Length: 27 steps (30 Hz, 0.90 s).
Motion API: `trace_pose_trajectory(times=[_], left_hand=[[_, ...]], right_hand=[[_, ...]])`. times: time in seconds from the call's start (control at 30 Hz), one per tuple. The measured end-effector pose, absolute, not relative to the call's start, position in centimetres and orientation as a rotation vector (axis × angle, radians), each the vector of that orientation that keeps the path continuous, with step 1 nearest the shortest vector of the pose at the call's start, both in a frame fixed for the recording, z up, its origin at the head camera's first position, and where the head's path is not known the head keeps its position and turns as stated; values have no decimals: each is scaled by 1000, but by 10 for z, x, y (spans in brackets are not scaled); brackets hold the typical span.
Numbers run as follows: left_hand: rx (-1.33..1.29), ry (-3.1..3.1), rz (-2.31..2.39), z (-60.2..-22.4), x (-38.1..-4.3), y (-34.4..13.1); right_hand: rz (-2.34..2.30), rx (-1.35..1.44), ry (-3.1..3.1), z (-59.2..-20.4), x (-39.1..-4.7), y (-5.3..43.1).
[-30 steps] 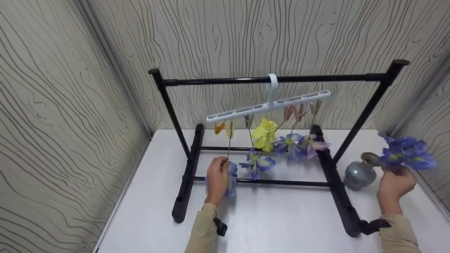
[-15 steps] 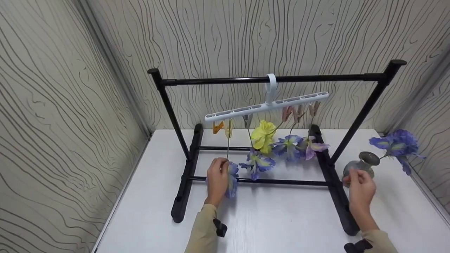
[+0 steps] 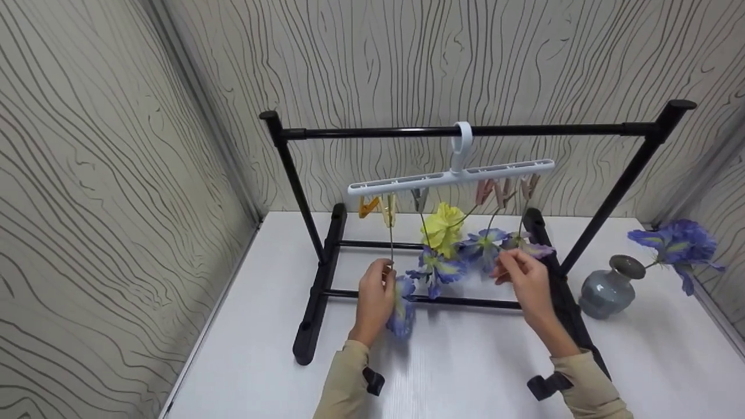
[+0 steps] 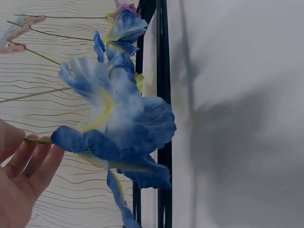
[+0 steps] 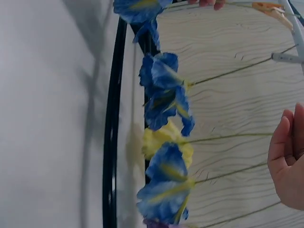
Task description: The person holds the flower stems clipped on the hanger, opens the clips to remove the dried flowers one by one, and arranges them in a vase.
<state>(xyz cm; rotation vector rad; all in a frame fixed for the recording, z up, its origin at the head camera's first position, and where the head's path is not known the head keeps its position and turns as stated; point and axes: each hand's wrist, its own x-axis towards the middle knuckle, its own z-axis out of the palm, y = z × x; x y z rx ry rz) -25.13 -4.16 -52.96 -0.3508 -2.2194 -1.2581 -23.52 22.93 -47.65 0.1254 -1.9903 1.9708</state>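
My left hand (image 3: 375, 297) pinches the thin stem of a blue artificial iris (image 3: 401, 311) just above its bloom, seen large in the left wrist view (image 4: 128, 118). That stem runs up to a yellow clothespin (image 3: 389, 210) under a white clip hanger (image 3: 401, 185). To the right, my right hand (image 3: 529, 288) is in front of the hanging flowers, its fingers loosely bent with nothing between them. Other blooms hang head down from clothespins: a blue iris (image 3: 435, 272), a yellow flower (image 3: 443, 227), another blue iris (image 3: 482, 244) and a purple one partly hidden by the right hand.
The hanger hooks over the top bar of a black rack (image 3: 372, 133). An orange clothespin (image 3: 366, 207) at its left end holds no flower. On the white table (image 3: 250, 326), right of the rack, a grey-blue vase (image 3: 606, 293) holds blue irises (image 3: 678, 244) leaning right.
My right hand let go of the blue irises, now leaning from the vase, and has moved left to the hanging flowers. My left hand stays on its stem. The hanger has turned slightly.
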Motion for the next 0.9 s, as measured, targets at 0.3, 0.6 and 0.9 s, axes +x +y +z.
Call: trace_pose_trajectory(times=[0.3, 0.6, 0.9], left_hand=[[-384, -2206, -1314, -523, -243, -32], [-385, -2194, -1350, -513, -236, -26], [-395, -2243, -1350, -511, -232, -30]], right_hand=[[2239, 318, -2000, -445, -265, 155], [2418, 400, -1995, -417, -291, 113], [2756, 532, -1838, -416, -309, 89]])
